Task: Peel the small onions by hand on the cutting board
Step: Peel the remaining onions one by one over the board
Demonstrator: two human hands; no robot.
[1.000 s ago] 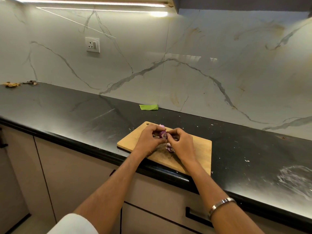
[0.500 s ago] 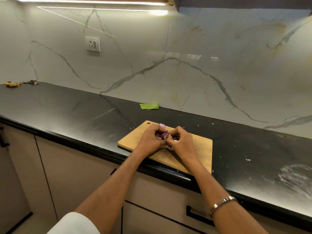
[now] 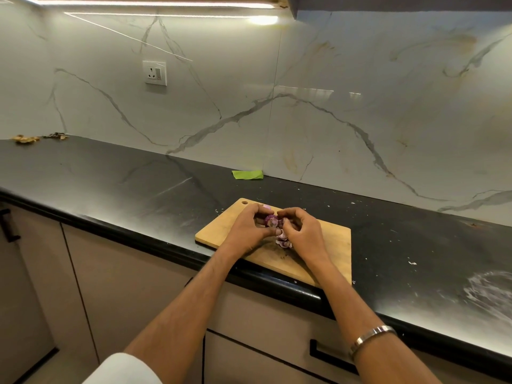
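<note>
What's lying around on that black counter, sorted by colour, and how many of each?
Wooden tan: 1, the cutting board
Purple: 1 small onion gripped between both hands, plus 1 heap of peelings
Green: 1 scrap by the wall
Brown: 2 clumps of dry bits far left
Total: 6

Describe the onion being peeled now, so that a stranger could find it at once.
On the black counter lies a wooden cutting board. Above its middle, the left hand and right hand meet around one small purple onion. Unlike the pale peel scraps lying below, it is round and held.
</note>
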